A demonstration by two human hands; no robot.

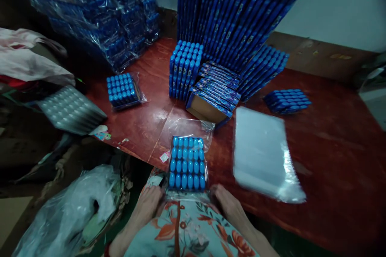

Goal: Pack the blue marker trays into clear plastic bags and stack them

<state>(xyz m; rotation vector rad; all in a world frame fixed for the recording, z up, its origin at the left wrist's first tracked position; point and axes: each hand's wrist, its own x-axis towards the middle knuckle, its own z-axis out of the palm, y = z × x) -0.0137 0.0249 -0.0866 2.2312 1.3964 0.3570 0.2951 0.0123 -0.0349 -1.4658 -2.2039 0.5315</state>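
A pack of glossy blue oval pieces (pixel 186 165), set in rows, lies at the table's front edge, close to my body. A clear plastic bag (pixel 208 126) surrounds it, and one end of the bag spreads loosely on the table beyond the pack. My left hand (pixel 152 199) is at the near left corner of the bag, its fingers curled and closed on the plastic. At the near right corner, my right hand (pixel 224 199) likewise closes on the bag's edge. Both hands are slightly blurred, and their fingertips are partly hidden.
Flat clear bags (pixel 262 148) lie in a stack on the right. An open cardboard box (pixel 208 108) stands ahead, before tall blue stacks (pixel 229 12). A bagged pack (pixel 123 90) sits left, a blue pack (pixel 287 101) right. Wrapped bundles (pixel 99 16) fill the back left.
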